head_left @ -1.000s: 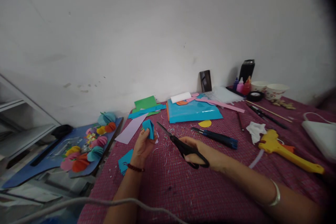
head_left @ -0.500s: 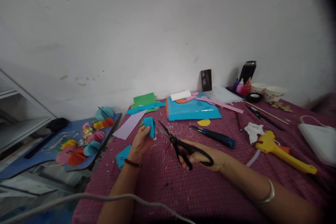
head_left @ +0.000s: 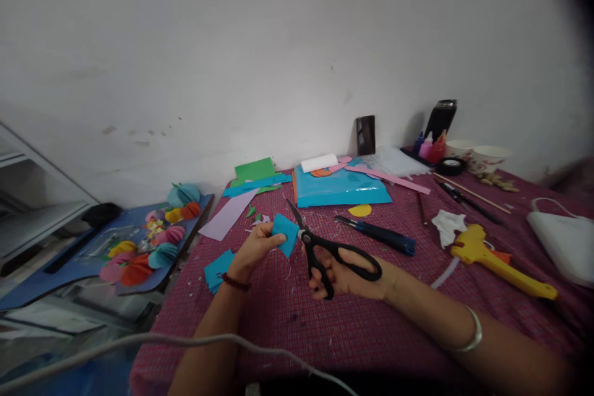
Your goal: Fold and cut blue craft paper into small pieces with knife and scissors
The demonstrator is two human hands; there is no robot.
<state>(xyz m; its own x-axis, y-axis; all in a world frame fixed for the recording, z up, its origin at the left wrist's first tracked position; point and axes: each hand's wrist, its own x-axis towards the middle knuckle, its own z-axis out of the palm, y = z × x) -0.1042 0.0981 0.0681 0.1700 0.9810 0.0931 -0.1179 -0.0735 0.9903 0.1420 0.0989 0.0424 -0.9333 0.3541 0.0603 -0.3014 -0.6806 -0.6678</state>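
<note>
A small piece of blue paper (head_left: 286,235) is pinched between the thumb and fingers of my left hand (head_left: 257,249). My right hand (head_left: 349,272) grips black-handled scissors (head_left: 310,239), their blades parted and pointing up and left. The blades meet the paper's right edge; one blade is partly hidden behind it. More blue paper pieces (head_left: 219,270) lie beside my left wrist. Green and lilac paper scraps (head_left: 260,221) are scattered beyond my left hand.
A utility knife (head_left: 378,235) and a yellow glue gun (head_left: 501,262) lie to the right. Blue paper in plastic (head_left: 341,190) rests by the wall. A grey cable (head_left: 185,339) crosses the front. Paper ornaments (head_left: 137,269) sit on a blue table at left.
My left hand has turned the blue paper and brought it right, against the scissors. My right hand has tilted the scissors, and their blades now sit at the paper's edge.
</note>
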